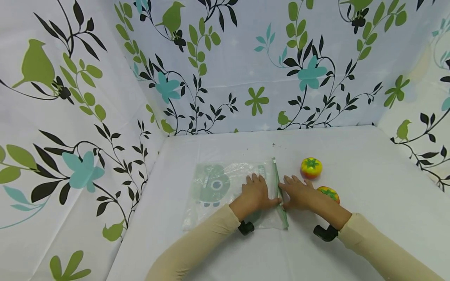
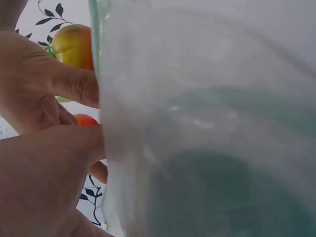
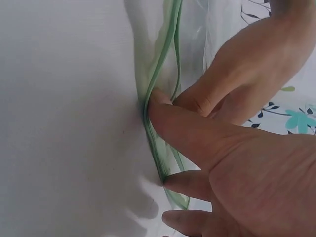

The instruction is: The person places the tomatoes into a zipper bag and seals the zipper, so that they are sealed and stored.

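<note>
A clear zip bag [image 1: 242, 171] with a green printed figure lies flat, its green-edged mouth [image 1: 275, 171] towards the right. My left hand [image 1: 256, 193] rests over the bag with fingers extended, its thumb reaching the mouth. My right hand [image 1: 299, 194] meets the mouth from the right, fingers spread. In the right wrist view the green lips [image 3: 160, 64] stand apart, with the right thumb [image 3: 177, 121] between them and the fingertips at the lip. The left hand [image 3: 247, 69] is close behind. In the left wrist view the bag's film [image 2: 207, 64] covers most of the picture.
Two red-yellow tomato-like fruits with green tops lie on the white-covered table [image 1: 369, 171]: one fruit [image 1: 311, 168] beyond the right hand, the other fruit [image 1: 329, 193] partly behind the right wrist. Patterned cloth [image 1: 225, 78] hangs around the table's back and sides.
</note>
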`<state>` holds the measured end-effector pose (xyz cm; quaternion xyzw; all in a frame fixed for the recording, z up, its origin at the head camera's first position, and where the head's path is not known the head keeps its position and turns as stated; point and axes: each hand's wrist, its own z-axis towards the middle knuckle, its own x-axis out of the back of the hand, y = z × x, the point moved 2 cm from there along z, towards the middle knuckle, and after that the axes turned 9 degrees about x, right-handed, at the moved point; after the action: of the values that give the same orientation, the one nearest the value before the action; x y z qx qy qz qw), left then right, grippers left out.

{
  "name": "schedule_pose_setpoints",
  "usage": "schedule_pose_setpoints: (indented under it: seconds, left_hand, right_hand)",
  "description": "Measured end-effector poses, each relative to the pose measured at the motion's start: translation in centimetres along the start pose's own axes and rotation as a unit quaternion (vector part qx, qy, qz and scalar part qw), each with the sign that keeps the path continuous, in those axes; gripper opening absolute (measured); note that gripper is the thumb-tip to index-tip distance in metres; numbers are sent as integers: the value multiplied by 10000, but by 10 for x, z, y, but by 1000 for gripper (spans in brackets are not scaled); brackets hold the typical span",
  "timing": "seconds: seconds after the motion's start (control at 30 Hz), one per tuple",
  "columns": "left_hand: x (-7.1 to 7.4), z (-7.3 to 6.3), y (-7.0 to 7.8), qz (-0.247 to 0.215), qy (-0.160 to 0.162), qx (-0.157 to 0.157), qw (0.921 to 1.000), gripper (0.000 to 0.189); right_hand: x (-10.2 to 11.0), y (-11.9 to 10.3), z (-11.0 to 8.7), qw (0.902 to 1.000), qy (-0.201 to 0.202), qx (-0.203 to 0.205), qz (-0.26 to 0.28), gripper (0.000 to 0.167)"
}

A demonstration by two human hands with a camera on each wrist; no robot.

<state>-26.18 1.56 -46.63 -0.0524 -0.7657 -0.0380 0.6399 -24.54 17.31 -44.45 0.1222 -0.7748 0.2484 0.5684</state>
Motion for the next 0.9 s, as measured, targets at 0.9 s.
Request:
schedule_pose_setpoints:
  seconds: [0.9]
  left_hand:
    - [15,-9,-62,17,201,221,9996,100]
  right_hand:
    - [4,-2,7,9994,-199,-79,-254,85]
